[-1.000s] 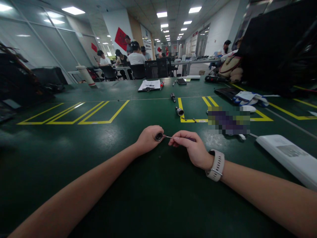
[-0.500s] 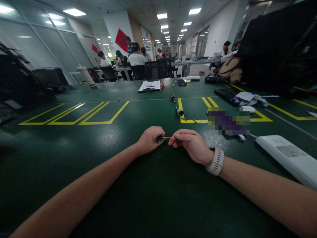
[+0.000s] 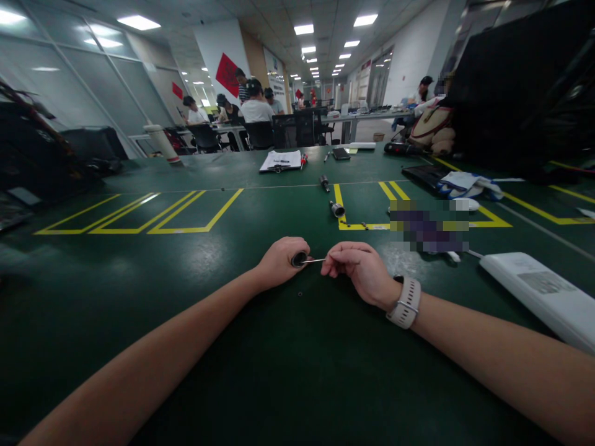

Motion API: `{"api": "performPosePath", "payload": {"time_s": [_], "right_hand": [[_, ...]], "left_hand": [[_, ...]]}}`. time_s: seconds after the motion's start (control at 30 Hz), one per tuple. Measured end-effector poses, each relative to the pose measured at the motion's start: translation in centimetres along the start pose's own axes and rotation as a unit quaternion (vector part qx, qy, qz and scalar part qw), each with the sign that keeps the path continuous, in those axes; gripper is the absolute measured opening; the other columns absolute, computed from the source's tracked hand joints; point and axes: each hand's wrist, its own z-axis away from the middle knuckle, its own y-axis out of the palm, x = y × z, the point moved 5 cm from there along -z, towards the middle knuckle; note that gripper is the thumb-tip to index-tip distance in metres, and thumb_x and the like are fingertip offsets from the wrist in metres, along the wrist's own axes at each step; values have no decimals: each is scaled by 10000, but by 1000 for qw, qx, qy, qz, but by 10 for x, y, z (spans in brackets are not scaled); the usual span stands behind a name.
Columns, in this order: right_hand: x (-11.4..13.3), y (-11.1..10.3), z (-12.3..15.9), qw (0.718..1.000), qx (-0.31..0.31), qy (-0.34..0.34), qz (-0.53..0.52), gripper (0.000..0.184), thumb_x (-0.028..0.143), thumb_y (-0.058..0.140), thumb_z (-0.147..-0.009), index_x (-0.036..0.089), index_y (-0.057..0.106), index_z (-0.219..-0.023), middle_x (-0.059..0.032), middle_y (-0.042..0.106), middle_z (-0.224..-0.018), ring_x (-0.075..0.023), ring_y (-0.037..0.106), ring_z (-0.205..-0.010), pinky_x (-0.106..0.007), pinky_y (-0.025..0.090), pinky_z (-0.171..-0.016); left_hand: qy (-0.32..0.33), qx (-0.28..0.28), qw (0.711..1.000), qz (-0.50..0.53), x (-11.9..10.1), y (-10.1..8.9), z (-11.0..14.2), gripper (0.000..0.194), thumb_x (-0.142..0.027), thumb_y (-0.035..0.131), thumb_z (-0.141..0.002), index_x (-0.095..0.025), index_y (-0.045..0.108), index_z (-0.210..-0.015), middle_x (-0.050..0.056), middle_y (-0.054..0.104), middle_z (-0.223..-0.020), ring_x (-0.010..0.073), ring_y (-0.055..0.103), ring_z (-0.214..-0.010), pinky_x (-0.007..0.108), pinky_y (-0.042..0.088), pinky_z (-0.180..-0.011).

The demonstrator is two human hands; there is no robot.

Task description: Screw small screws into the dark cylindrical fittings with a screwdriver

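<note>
My left hand is wrapped round a dark, hollow metal cylinder whose open end faces me. Between thumb and fingers of my right hand is a thin metal rod; its tip reaches the mouth of the cylinder, and its other end is hidden in the fingers. Just below the hands a tiny ring lies on the green table. Beyond them lie a short metal cylinder and a smaller dark metal part.
Small dark pieces lie along the yellow tape. At right are a white power strip-like box, a cloth and a blurred-out item. A clipboard lies farther back; several people sit at tables beyond.
The rod has shifted slightly: it now slants a little and its tip sits at the cylinder's mouth. My right hand has moved a touch to the right; my left hand stays nearly still.
</note>
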Motion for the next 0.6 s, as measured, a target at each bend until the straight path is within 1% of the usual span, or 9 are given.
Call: {"api": "performPosePath", "payload": {"time_s": [0.13,0.23,0.37,0.5,0.6], "right_hand": [[-2,-2,0,1000,-8,-6,3,164,175,522,-707,152,641,-596,-23,630,-555,-124,530,-526,-260,384,-532],[-2,-3,0,1000,-11,-10,12,181,171,505,-705,161,628,-572,-15,611,-520,-121,509,-497,-259,368,-509],[0,-3,1,999,-15,-23,24,183,172,501,-714,164,623,-578,-10,601,-521,-122,509,-499,-259,364,-509],[4,-1,3,997,-29,-48,45,177,172,511,-743,167,627,-609,-4,606,-570,-121,521,-556,-263,381,-564],[6,4,6,993,-16,-58,105,158,192,525,-769,171,644,-668,-7,622,-645,-131,539,-632,-280,400,-629]], "left_hand": [[-6,6,1000,1,0,0,0,172,-244,546,-788,-161,487,-649,-23,488,-617,104,455,-567,235,363,-572],[-15,1,1000,3,1,0,0,181,-251,557,-785,-162,483,-645,-27,485,-617,103,452,-566,234,357,-567],[-15,2,1000,5,2,-1,0,173,-250,555,-786,-159,485,-656,-24,488,-627,104,459,-578,234,357,-572],[-18,7,1000,3,2,0,0,153,-235,548,-784,-157,491,-665,-23,489,-629,106,462,-578,235,353,-570],[-24,5,1000,0,2,0,0,160,-252,543,-783,-160,492,-664,-25,493,-621,107,463,-572,240,353,-574]]}}
